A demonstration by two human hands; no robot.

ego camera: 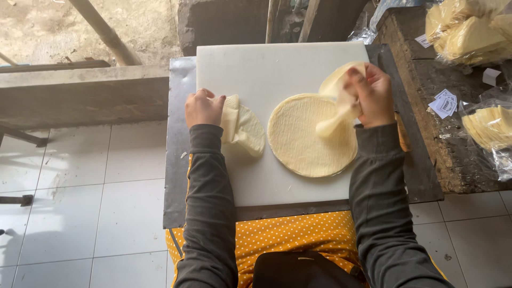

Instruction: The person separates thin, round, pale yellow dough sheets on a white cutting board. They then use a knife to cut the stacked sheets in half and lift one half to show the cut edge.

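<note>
Two hands busy over a white cutting board (266, 69) here, which sits on a dark metal tabletop (178, 160). The right hand (373, 96) has its grip pinched on a thin, pale yellow wrapper sheet (336, 93), lifted partly clear of the round stack of wrappers (306, 138) underneath; the sheet curls and droops down so its lower end meets the stack. That stack lies flat on the right half of the board, pretty much a clean circle.

The left hand (202, 108) is on the left half of the board, fingers curled over the edge of a folded wrapper (242, 128), a fan-like wedge lying flat on the board. Can't really tell if it's gripping the thing or just pressing it down. The folded piece and the round stack are near each other but not touching.

The person wears dark grey long sleeves (210, 202) and a yellow polka-dot apron (298, 234). Off to the right, on a rough wooden bench (426, 85), there are clear bags of folded wrappers (472, 34) and some small paper labels (444, 103). White floor tiles (80, 202) on the left.
</note>
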